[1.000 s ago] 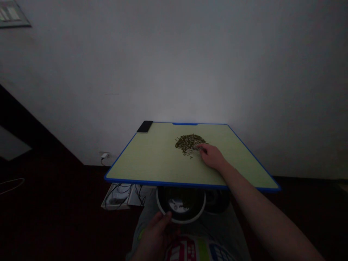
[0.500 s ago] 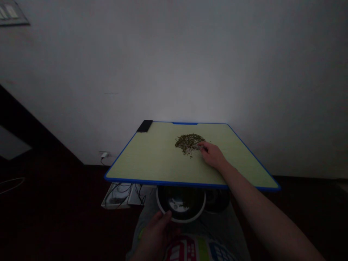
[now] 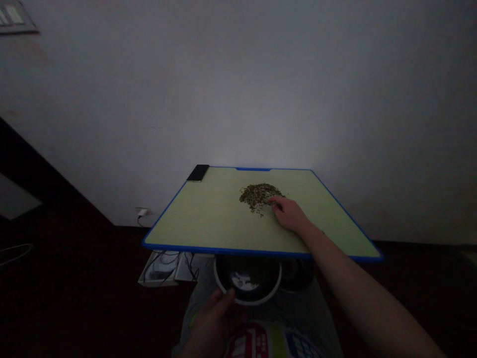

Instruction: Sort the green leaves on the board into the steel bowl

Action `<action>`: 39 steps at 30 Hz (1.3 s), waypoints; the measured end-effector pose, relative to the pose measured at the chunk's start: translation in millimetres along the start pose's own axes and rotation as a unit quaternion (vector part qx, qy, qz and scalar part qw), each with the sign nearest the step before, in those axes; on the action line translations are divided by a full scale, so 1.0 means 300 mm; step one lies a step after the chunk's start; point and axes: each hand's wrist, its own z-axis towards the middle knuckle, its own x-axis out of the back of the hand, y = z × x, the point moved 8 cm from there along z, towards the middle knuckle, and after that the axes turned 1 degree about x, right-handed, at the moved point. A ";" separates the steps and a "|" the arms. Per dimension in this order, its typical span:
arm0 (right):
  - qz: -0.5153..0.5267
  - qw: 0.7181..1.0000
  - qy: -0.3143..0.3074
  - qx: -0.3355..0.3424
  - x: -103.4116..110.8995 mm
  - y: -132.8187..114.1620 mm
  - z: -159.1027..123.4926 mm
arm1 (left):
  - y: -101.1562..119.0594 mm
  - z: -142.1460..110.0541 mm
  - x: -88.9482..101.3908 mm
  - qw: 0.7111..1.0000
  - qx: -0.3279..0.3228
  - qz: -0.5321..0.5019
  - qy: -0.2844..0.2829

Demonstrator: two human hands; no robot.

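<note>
A heap of small green-brown grains (image 3: 258, 194) lies on a pale green table top (image 3: 208, 219) with a blue rim. My right hand (image 3: 288, 214) rests on the table at the heap's right edge, fingers curled and fingertips touching the grains. Below the table's front edge sits a dark bowl with a white rim (image 3: 247, 279) holding a few grains. My left hand (image 3: 217, 314) grips the bowl's near rim, thumb on the edge.
A black phone (image 3: 198, 172) lies on the table's far left corner. A white wall stands close behind. Under the table at the left are cables and a white box (image 3: 164, 268). A second dark round object (image 3: 297, 274) sits right of the bowl.
My right hand's fingertips have shifted slightly left into the grain heap. The left hand and bowl have stayed where they were.
</note>
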 end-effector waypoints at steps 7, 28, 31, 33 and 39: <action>-0.016 1.000 -0.003 0.009 -0.008 -0.013 0.004 | 0.002 -0.004 0.007 1.000 -0.001 -0.007 0.019; -0.010 0.999 -0.020 0.039 -0.033 -0.024 0.017 | 0.005 0.004 0.002 1.000 -0.017 0.005 0.010; -0.013 0.999 -0.021 0.042 -0.035 -0.032 0.018 | 0.008 -0.006 0.002 1.000 -0.016 -0.004 0.019; -0.015 0.999 -0.020 0.042 -0.036 -0.037 0.019 | 0.009 -0.010 0.002 1.000 -0.018 -0.006 0.021; -0.023 0.999 -0.015 0.023 -0.041 -0.032 0.024 | -0.002 -0.007 0.002 1.000 -0.004 0.006 0.021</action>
